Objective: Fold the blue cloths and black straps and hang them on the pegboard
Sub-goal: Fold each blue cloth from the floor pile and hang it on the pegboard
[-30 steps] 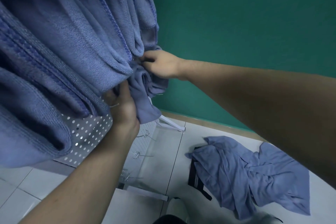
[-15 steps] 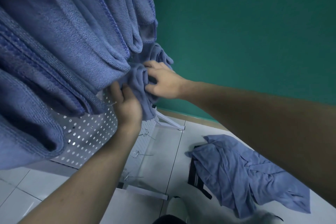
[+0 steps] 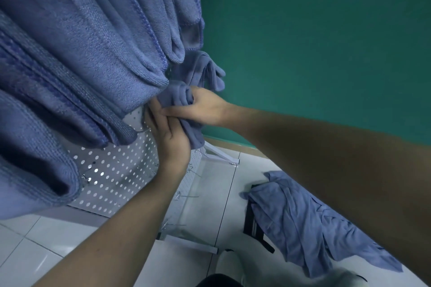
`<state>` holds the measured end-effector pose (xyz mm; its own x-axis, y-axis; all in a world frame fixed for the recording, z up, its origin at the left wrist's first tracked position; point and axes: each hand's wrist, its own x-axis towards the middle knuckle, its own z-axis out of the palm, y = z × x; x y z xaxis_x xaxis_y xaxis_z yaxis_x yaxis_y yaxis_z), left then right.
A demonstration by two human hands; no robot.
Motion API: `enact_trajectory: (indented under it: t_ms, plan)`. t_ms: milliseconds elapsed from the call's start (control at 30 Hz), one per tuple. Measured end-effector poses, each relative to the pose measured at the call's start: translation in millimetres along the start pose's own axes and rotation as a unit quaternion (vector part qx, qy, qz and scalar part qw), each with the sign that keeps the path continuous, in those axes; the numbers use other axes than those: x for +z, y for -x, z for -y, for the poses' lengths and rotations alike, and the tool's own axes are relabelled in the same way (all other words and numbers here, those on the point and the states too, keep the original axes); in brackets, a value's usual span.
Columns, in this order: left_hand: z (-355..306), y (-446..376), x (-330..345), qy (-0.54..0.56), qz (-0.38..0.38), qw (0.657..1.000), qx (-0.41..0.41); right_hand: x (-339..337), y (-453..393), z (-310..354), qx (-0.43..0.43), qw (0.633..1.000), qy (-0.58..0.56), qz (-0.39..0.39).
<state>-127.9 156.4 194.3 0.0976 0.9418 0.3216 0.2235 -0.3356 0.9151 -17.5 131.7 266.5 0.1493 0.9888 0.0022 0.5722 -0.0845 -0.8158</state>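
Several folded blue cloths hang from the white pegboard and fill the upper left. Just below them, a smaller folded blue cloth is held against the board by both hands. My right hand grips its bunched top, fingers curled round the fold. My left hand presses against the cloth's left side, with the fingers reaching up behind it; their tips are hidden. Loose blue cloths lie in a heap on the floor at lower right, over black straps.
Bare metal hooks stick out of the pegboard's lower part. The board's white foot rests on the white tiled floor. A green wall stands behind. A shoe shows at the bottom edge.
Both hands have moved down with the small cloth, from beside the hanging cloths to below them. The right hand now wraps over the cloth's top, close to the left hand.
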Motion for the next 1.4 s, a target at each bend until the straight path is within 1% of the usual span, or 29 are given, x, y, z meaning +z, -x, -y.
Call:
enact_trajectory:
  t_ms: [67, 200, 267, 333, 400, 500, 533, 600, 667, 733, 767, 833, 933, 1000, 1067, 1100, 1167, 1300, 1400]
  plan:
    - [0.9, 8.6, -2.9, -0.033, 0.041, 0.999, -0.003, 5.7, 1.8, -7.4, 0.004, 1.0, -0.021, -0.015]
    - [10.3, 29.4, -8.8, -0.096, 0.099, 0.99, -0.004, 14.3, 10.0, -27.8, 0.01, 0.999, -0.038, 0.018]
    - [17.9, 44.6, -11.4, -0.146, 0.138, 0.979, 0.017, 13.0, 17.2, -39.6, 0.038, 0.998, -0.04, 0.032]
    - [21.3, 58.5, -15.5, -0.205, 0.187, 0.96, 0.034, 7.2, 28.5, -51.1, 0.065, 0.997, -0.019, 0.041]
    - [23.7, 70.7, -17.5, -0.239, 0.224, 0.945, 0.005, -0.4, 42.6, -63.2, 0.079, 0.996, -0.016, 0.049]
    - [20.0, 84.6, -14.2, -0.251, 0.26, 0.932, -0.037, -14.6, 70.4, -86.1, 0.126, 0.991, 0.001, 0.046]
    - [17.1, 87.4, -11.6, -0.281, 0.269, 0.92, -0.041, -19.9, 80.7, -95.8, 0.143, 0.989, 0.012, 0.04]
    - [11.8, 91.4, -4.3, -0.345, 0.263, 0.901, 0.001, -29.6, 102.8, -118.4, 0.177, 0.984, 0.015, 0.031]
    - [7.8, 96.4, 6.9, -0.355, 0.267, 0.893, 0.065, -37.5, 127.2, -145.4, 0.211, 0.977, 0.016, 0.024]
    - [4.1, 104.2, 22.7, -0.34, 0.315, 0.881, 0.098, -44.3, 152.0, -173.2, 0.244, 0.97, 0.006, 0.017]
    - [4.3, 108.7, 32.0, -0.33, 0.35, 0.871, 0.096, -46.6, 164.1, -185.6, 0.26, 0.965, -0.007, 0.015]
    - [7.6, 118.6, 55.9, -0.323, 0.439, 0.836, 0.056, -50.8, 187.5, -210.8, 0.29, 0.957, -0.018, 0.014]
    - [20.6, 136.2, 98.9, -0.32, 0.565, 0.759, -0.05, -53.0, 220.7, -250.4, 0.335, 0.942, -0.023, 0.008]
    - [33.1, 149.1, 124.0, -0.32, 0.612, 0.719, -0.082, -51.1, 238.6, -278.1, 0.368, 0.929, -0.038, 0.0]
    - [51.5, 162.3, 147.4, -0.32, 0.631, 0.699, -0.104, -47.0, 253.1, -305.4, 0.404, 0.913, -0.049, -0.006]
    - [61.3, 169.3, 159.2, -0.318, 0.633, 0.696, -0.116, -44.4, 258.8, -319.1, 0.418, 0.907, -0.047, -0.004]
    - [85.7, 183.6, 181.3, -0.307, 0.625, 0.702, -0.153, -36.6, 266.7, -346.9, 0.441, 0.897, -0.039, 0.004]
    - [126.7, 212.3, 219.6, -0.284, 0.614, 0.701, -0.226, -19.4, 275.0, -393.3, 0.481, 0.874, -0.075, 0.009]
    - [156.6, 233.8, 241.2, -0.243, 0.589, 0.717, -0.284, -2.9, 278.1, -419.8, 0.489, 0.867, -0.091, 0.021]
